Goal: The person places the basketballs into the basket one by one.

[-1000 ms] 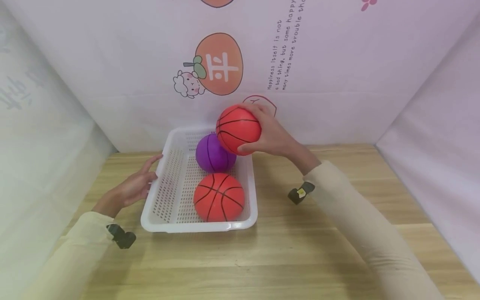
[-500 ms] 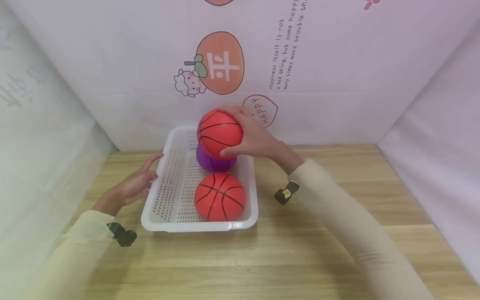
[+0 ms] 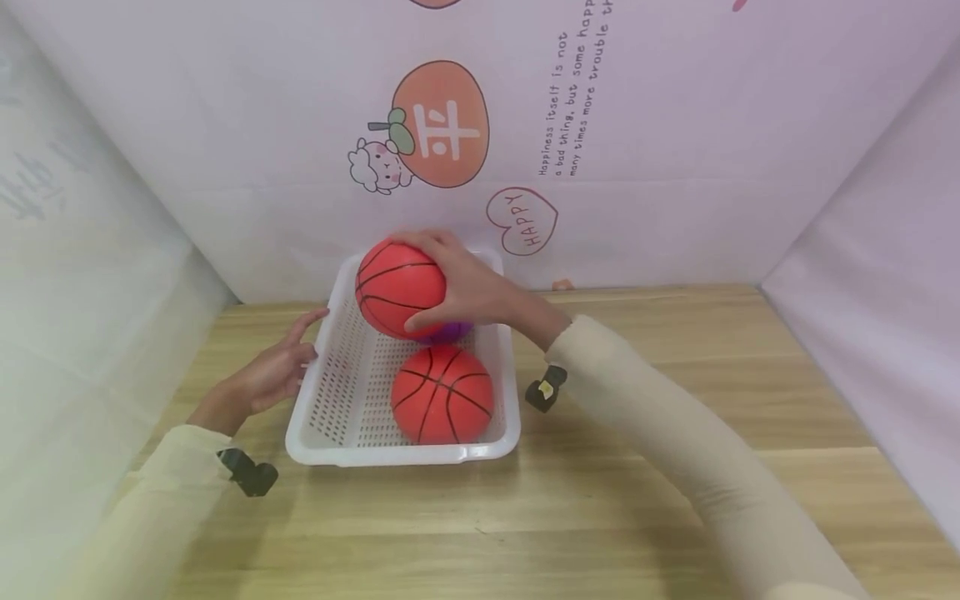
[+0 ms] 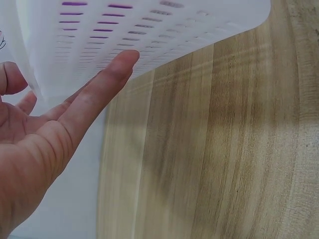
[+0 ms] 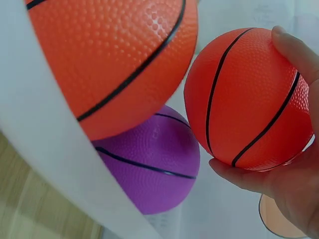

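My right hand (image 3: 468,287) grips a red toy basketball (image 3: 400,287), fingers over its top and thumb low on its near side. The ball is over the back left part of a white plastic basket (image 3: 405,455). Behind it, mostly hidden in the head view, a purple ball (image 5: 159,169) sits in the basket. Another red basketball (image 3: 442,396) lies at the basket's front right. My left hand (image 3: 273,371) stands at the basket's left side, with fingertips against the rim. In the left wrist view one straight digit (image 4: 99,99) lies along the slotted outer wall.
The basket stands on a wooden table (image 3: 600,508) near its back edge. White printed cloth (image 3: 645,167) hangs behind and along both sides. A small dark wrist device (image 3: 546,388) sticks out from the right cuff, and another (image 3: 247,473) from the left.
My right hand has carried the red ball leftward and slightly down, from above the basket's right rim, across the purple ball, to the back left. My left hand stays at the rim.
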{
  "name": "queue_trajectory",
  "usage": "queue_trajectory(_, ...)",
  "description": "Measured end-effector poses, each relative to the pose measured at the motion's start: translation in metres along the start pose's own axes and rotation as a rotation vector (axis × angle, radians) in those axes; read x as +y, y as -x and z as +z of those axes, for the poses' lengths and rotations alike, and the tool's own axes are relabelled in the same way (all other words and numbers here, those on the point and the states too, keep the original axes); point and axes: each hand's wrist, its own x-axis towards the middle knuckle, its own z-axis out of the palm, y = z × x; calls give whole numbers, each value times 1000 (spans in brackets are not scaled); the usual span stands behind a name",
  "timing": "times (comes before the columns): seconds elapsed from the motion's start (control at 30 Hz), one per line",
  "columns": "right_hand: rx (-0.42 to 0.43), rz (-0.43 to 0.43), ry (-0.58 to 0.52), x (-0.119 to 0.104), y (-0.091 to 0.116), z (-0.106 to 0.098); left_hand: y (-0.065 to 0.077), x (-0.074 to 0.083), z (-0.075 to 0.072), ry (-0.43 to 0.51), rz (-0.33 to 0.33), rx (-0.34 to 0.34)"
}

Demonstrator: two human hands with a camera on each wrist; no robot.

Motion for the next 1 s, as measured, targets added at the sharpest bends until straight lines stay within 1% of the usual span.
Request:
queue_trajectory(0.33,-91,10,15,-7,-9,13,-5,-2,-2,-2,-13,-11)
queue_trajectory(0.5,-134,-11,24,-8,-15,19,-6,-2,-2,-10,-23,-5)
queue_trajectory(0.7,-165,-48,29,-8,-22,26,-5,-4,-4,-16,-35,11)
queue_trajectory(0.9,-188,-29,69,-8,-27,30,-5,-4,-5,4,-21,2)
queue_trajectory(1.0,-201,-33,84,-8,-30,31,-5,-5,-5,-1,-20,4)
